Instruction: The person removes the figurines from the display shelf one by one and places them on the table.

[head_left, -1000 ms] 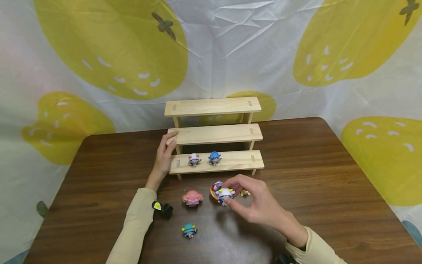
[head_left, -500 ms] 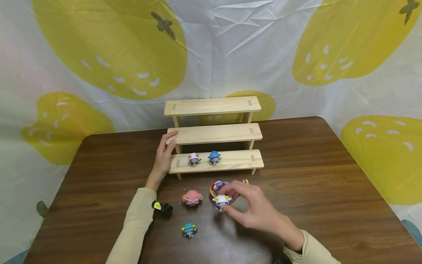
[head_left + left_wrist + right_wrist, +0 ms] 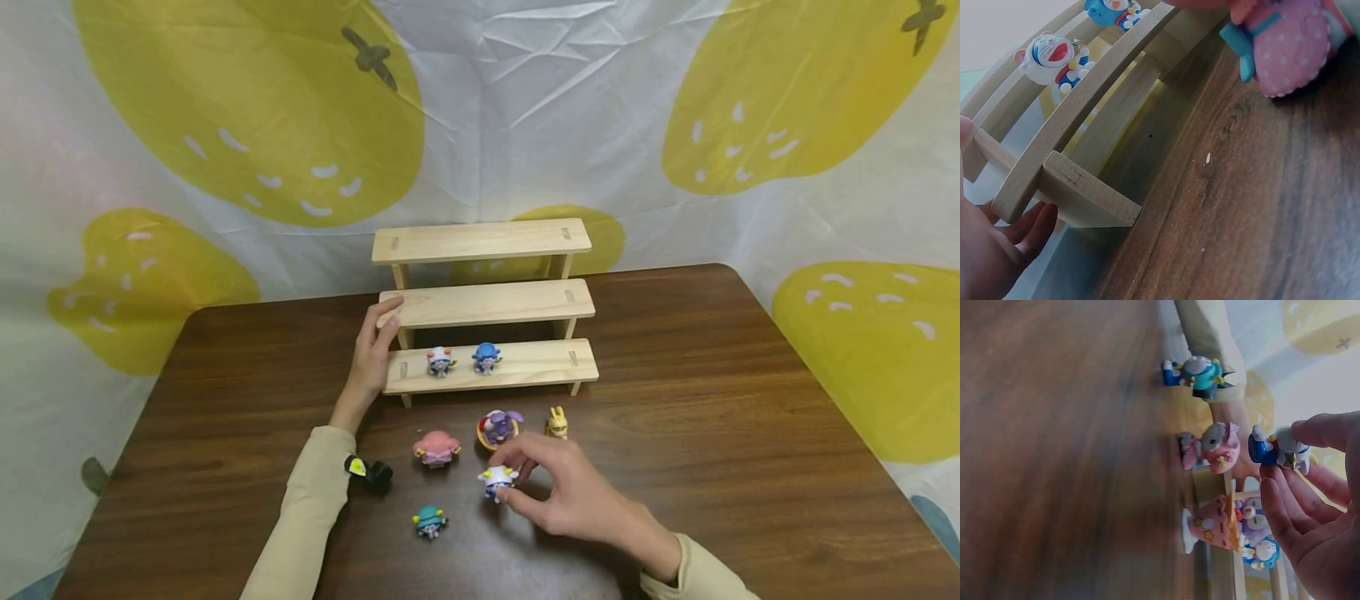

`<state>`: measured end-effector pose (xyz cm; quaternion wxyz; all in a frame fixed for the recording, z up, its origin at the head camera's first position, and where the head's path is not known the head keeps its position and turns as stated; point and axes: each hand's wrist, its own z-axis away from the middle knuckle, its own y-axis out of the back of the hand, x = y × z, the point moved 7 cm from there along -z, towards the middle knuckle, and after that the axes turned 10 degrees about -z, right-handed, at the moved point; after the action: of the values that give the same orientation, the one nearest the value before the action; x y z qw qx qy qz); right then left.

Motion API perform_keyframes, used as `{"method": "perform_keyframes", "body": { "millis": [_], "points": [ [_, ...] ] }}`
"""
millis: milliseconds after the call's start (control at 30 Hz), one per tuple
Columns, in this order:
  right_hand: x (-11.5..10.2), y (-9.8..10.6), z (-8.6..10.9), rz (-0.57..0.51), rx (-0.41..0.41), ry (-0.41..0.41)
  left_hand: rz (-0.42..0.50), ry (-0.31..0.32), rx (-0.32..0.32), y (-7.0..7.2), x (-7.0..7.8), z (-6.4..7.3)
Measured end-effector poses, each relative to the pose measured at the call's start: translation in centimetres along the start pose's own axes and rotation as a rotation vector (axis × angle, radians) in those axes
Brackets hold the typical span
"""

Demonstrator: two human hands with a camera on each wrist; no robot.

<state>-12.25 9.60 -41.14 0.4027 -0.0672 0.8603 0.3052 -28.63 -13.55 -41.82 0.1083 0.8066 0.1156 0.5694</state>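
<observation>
The left arm, clothed in a long beige fabric sleeve, extends forward from the lower edge of the head view and angles inward. Its bare left hand is placed farther forward than the right, palm turned inward; the index finger bends toward the midline, with the thumb just below it. The left wrist view shows further fingers bent inward. The right arm, in a matching beige sleeve, enters from the lower right. Its bare right hand forms a pinch grip, thumb opposing the fingers.
</observation>
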Motion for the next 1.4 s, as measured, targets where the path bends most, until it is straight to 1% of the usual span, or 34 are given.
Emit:
{"method": "perform_keyframes", "body": {
  "millis": [133, 300, 533, 767, 967, 1200, 1400],
  "points": [
    [0.2, -0.5, 0.1, -0.015, -0.017, 0.004, 0.005, -0.006, 0.000, 0.1, 0.1, 0.0],
    [0.4, -1.0, 0.2, -0.038, -0.019, 0.001, 0.008, -0.007, -0.001, 0.1, 0.1, 0.0],
    [1.2, -1.8, 0.5, -0.062, -0.021, -0.075, 0.014, -0.011, -0.004, 0.0, 0.3, 0.0],
    [2.3, -3.2, 0.6, -0.057, -0.101, -0.164, 0.011, -0.013, -0.008, 0.0, 0.3, 0.1],
    [3.0, -3.9, 0.8, -0.084, -0.136, -0.223, 0.015, -0.005, -0.003, 0.0, 0.1, 0.0],
    [3.3, -4.2, 1.0, -0.086, -0.152, -0.243, 0.024, -0.033, 0.025, -0.5, -3.7, -1.0],
    [3.3, -4.2, 1.1, -0.056, -0.160, -0.240, 0.021, -0.020, 0.018, -0.6, -3.4, -1.0]
  ]
}}
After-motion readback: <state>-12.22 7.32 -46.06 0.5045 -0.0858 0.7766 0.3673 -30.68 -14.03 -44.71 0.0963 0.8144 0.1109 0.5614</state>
